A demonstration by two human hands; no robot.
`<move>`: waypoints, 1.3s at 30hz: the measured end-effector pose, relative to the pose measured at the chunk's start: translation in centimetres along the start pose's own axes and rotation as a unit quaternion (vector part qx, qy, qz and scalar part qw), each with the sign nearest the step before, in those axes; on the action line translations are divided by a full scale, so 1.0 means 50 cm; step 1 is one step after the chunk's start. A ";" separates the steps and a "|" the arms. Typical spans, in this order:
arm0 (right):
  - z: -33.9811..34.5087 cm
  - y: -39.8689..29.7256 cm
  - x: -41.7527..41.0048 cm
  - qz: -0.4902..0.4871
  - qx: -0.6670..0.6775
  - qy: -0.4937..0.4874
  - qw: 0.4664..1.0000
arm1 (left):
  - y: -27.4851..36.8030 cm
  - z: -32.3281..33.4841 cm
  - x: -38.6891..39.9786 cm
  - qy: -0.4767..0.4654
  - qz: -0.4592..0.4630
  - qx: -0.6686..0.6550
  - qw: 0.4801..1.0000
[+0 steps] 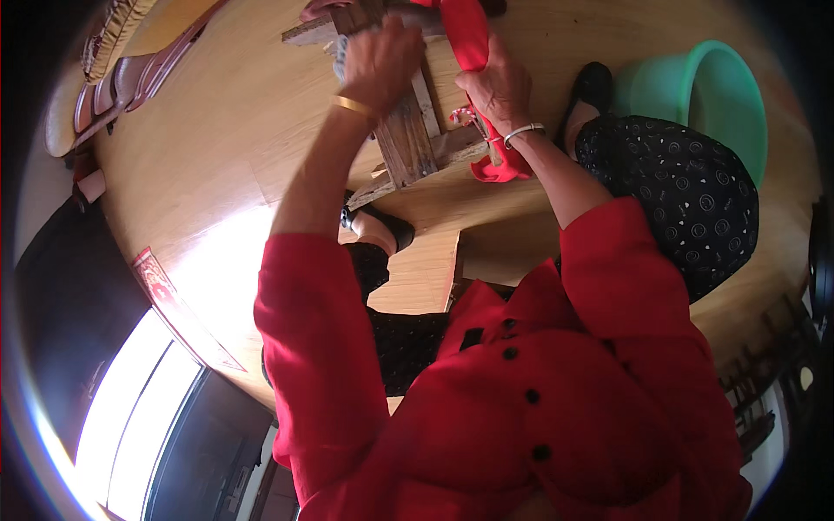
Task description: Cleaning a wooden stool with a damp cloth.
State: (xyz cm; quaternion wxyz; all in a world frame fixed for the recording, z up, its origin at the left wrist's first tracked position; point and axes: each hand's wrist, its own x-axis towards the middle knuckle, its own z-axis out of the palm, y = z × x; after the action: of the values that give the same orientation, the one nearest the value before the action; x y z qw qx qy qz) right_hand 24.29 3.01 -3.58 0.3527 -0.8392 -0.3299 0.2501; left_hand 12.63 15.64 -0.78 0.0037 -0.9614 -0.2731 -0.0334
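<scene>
My left hand [386, 64], with a gold-coloured bracelet at its wrist, is over the upper part of a rough wooden stand [405, 140]. It is blurred, its fingers look bent, and what lies under them is hidden. A bit of grey material [340, 57] shows beside it. My right hand [498, 88], with a silver-coloured bangle, is closed around a long red cloth bundle [466, 32]. The bundle's lower end hangs below the hand, with a red-and-white twisted cord [462, 116] and a thin wooden piece [493, 151] against it.
A green plastic tub [694, 91] lies tilted at the right, beside my black shoe [591, 84] and patterned trouser leg. My other shoe [391, 225] is below the stand. Brown furniture [120, 84] stands at the upper left. A red printed strip [159, 277] lies near the bright doorway.
</scene>
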 end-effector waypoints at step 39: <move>0.033 0.061 0.022 -0.010 -0.015 0.018 1.000 | 0.084 -0.044 -0.313 -0.031 -0.066 -0.253 0.965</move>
State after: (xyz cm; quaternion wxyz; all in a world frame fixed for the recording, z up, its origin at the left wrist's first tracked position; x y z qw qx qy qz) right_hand 25.11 2.90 -7.13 0.3483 -0.8457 -0.3352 0.2261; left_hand 1.40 3.81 0.45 -0.2505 -0.9113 -0.3189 -0.0716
